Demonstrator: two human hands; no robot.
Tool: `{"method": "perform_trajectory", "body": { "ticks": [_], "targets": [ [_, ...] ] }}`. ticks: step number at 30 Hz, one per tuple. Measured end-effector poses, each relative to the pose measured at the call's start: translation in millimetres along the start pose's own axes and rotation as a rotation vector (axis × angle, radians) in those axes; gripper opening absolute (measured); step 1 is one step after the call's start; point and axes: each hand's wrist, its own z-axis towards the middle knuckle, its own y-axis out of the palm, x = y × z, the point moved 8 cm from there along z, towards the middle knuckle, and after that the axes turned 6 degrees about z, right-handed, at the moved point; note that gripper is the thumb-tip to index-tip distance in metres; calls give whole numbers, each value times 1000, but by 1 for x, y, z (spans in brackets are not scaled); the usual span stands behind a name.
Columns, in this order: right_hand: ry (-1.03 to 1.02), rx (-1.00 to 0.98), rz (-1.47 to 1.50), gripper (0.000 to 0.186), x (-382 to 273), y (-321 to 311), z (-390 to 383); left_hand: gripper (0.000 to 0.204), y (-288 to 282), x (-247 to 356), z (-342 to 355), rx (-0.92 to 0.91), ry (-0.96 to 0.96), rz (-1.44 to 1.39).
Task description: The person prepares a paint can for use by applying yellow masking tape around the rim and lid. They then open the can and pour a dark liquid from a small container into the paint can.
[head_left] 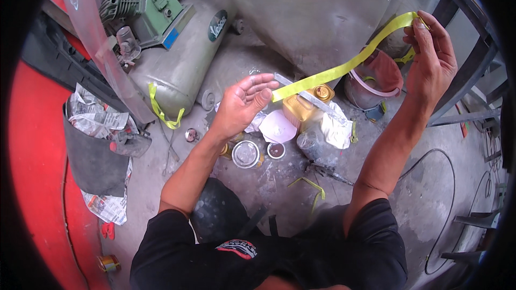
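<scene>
We saw one length of yellow tape [349, 65] held in the air between the two hands, above the floor [424, 204] where the cans and containers stood. The left hand [247, 101] pinched its lower end near the tip of the thumb. The right hand [432, 56], raised higher, gripped the other end between the thumb and the fingers, so the strip rose from left to right in a gentle bend.

As we judged, the strip was already a separate piece, and its handling was in an early or middle stage: it was not yet fixed to any thing that we could see. How much work was left, we could not tell from this view.

Another yellow strip [155, 106] hung at the end of the silver tank [183, 72], and a thin yellow scrap [322, 193] lay on the floor. Below the tape we noticed a gold-coloured container [294, 108], a round can [246, 154] and, farther to the right, a pink bucket [357, 90].
</scene>
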Motion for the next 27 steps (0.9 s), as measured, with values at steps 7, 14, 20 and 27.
{"method": "perform_trajectory", "body": {
  "ticks": [7,14,20,27],
  "targets": [
    [-14,92,-3,26,-3,-5,3,45,3,-1,2,-28,-13,81],
    [-16,232,-22,21,1,-26,7,39,1,0,0,-24,-2,152],
    [-482,133,-795,26,-18,-65,15,36,6,0,4,-21,-14,145],
    [-467,119,-670,30,-4,-75,16,38,4,0,-1,-16,38,153]
  ]
}}
